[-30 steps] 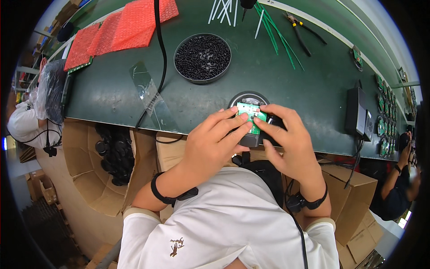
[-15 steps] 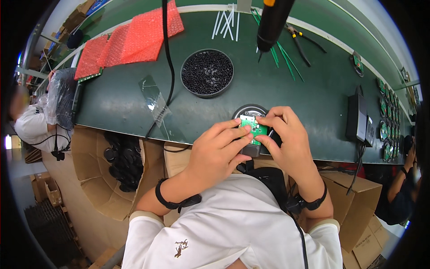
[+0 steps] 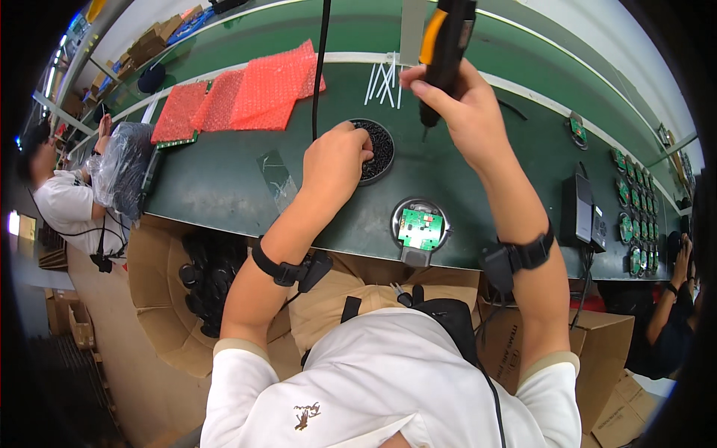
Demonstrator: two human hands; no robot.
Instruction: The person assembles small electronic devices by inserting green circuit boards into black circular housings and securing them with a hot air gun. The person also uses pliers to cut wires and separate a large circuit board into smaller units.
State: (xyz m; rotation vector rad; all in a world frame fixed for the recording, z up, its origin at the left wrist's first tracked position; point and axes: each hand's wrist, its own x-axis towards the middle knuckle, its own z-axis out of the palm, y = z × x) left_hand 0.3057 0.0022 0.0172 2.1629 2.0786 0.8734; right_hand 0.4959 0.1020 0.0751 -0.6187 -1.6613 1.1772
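My left hand (image 3: 334, 164) reaches over the round dark bowl (image 3: 389, 166), its fingertips bent together among small black pieces (image 3: 382, 146) that look like screws. What the fingertips pinch, if anything, is too small to tell. My right hand (image 3: 472, 112) is closed around a black and orange electric screwdriver (image 3: 450, 52), which points bit-down above the bench. Below it, near the bench's front edge, a green circuit board (image 3: 420, 228) lies in a round black housing (image 3: 404, 207) with a short tab toward me. Neither hand touches the board.
Red bubble wrap (image 3: 261, 89) lies at the back left, white strips (image 3: 383, 84) behind the bowl. At right are a black boxy device (image 3: 576, 209) and rows of board assemblies (image 3: 633, 216). A cardboard box of black parts (image 3: 168, 280) stands below left. Other people sit at both sides.
Both hands have left the circuit board, which now lies uncovered in its housing. My left hand has moved to the bowl; my right hand has risen and taken hold of the electric screwdriver.
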